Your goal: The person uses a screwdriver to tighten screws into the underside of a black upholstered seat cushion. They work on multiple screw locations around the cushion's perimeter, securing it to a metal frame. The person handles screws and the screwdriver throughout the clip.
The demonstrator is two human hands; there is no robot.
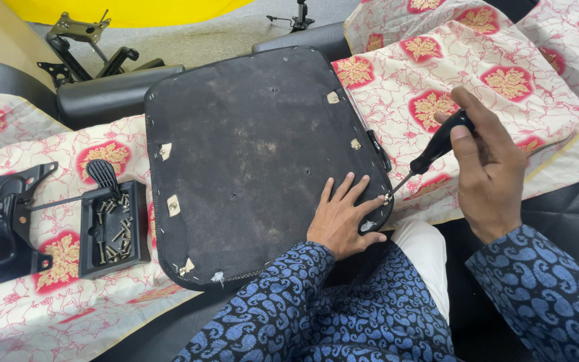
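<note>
Left hand: palm down, flat, fingers spread and pointing away from the body, thumb out to the right. Wrist straight; forearm in a blue-patterned sleeve runs back toward the torso.

Right hand: closed in a fist grip, thumb laid along the top and pointing up-left. Wrist slightly cocked, knuckles outward. Sits to the right of the left hand and a little farther out, apart from it. Forearm sleeved alike, coming in from the lower right.
</note>
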